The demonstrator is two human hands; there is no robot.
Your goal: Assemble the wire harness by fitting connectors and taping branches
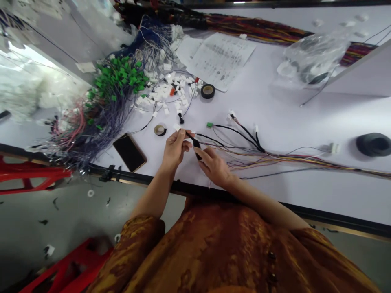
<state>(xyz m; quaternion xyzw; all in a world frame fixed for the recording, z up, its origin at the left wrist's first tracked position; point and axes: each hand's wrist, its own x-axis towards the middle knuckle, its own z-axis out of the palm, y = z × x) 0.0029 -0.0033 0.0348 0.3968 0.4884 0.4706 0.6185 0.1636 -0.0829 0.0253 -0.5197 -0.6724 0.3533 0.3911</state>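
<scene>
My left hand [174, 148] and my right hand [214, 166] work close together above the white table's front edge. Between them, both pinch a black-taped wire bundle [195, 144], a branch of a multicoloured wire harness [275, 158] running off to the right. A small white connector [177, 127] shows just past my left fingertips. A small roll of tape [160, 130] lies left of my left hand. Beyond it is a black-edged smartphone [130, 152].
Loose white connectors [161, 93] and a black tape roll [207, 91] lie up the table, beside a printed sheet [221, 59]. Wires with green connectors [122, 73] spread left. A plastic bag [314, 57] and dark roll [373, 144] lie right. Red stands sit on the floor.
</scene>
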